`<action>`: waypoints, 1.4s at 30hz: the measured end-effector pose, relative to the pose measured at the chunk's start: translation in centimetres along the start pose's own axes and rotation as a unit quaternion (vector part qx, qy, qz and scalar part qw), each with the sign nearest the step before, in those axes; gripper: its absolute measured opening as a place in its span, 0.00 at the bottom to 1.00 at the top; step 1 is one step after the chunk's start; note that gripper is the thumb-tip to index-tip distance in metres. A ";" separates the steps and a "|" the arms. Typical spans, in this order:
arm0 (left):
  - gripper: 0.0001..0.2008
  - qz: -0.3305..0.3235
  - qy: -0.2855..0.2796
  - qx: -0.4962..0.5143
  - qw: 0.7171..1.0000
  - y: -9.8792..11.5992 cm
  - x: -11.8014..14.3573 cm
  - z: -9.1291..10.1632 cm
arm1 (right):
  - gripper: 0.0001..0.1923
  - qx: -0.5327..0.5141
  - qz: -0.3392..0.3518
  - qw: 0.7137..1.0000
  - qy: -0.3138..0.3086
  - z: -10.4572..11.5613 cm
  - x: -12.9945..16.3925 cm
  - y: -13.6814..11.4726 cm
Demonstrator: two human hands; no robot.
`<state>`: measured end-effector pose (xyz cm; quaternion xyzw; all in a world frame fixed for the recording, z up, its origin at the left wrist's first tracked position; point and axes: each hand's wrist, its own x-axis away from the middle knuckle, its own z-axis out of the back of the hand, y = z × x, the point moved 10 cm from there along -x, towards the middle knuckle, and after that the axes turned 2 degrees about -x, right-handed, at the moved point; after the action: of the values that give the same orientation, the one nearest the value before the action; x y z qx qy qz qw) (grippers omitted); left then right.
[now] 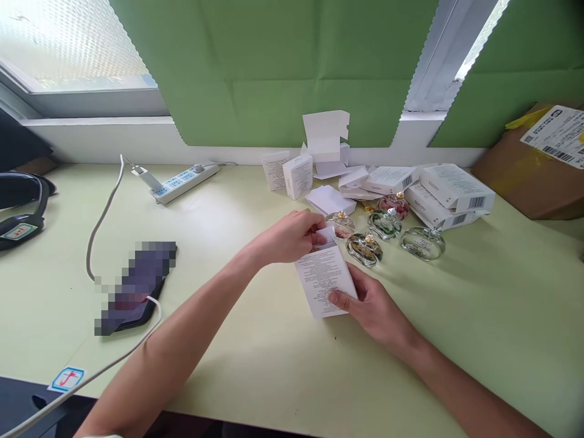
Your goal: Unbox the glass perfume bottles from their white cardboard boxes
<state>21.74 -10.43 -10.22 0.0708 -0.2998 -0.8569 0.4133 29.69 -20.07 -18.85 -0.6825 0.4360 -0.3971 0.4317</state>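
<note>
Clamped in the right hand (376, 304), a printed white carton (325, 283) tilts mid-table, on the near side of the glass bottles (384, 225); the left hand's (296, 236) fingers crowd its mouth, pinch hidden. Hard pushing could crease the carton; a far-ward slip could knock glass.

Your pale green counter (255, 365), busiest toward the back right
In front of you, five glass bottles (384, 225) sit close together beside white boxes (298, 176), some upright, some stacked; a brown carton (515, 167) stands at the far right. On your left lie a power strip (185, 182), a dark phone (139, 286), a white cable (104, 213) and a black headset (42, 198).
</note>
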 end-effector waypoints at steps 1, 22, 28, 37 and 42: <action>0.06 -0.001 0.000 0.000 1.000 0.1 0.0 0.0 | 0.24 -0.001 0.001 1.000 -0.003 -0.1 0.0 0.0; 0.09 -0.134 -0.108 -0.044 0.984 3.8 3.7 2.4 | 0.33 -0.009 0.018 1.000 -0.014 -0.1 -0.1 0.3; 0.10 -0.159 -0.092 -0.050 0.982 4.9 4.5 2.6 | 0.33 0.014 0.019 1.000 -0.011 0.3 -0.1 0.5; 0.11 -0.183 -0.041 -0.081 0.979 6.7 4.6 2.2 | 0.32 0.016 0.022 0.999 -0.023 0.0 -0.2 0.4; 0.10 -0.184 -0.057 -0.078 0.978 7.1 4.8 2.0 | 0.32 0.014 0.025 0.999 -0.025 -0.3 0.0 0.2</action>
<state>22.60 -16.52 -3.88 0.0435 -0.2366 -0.9418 0.2346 29.39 -20.18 -18.98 -0.6753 0.4365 -0.3745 0.4617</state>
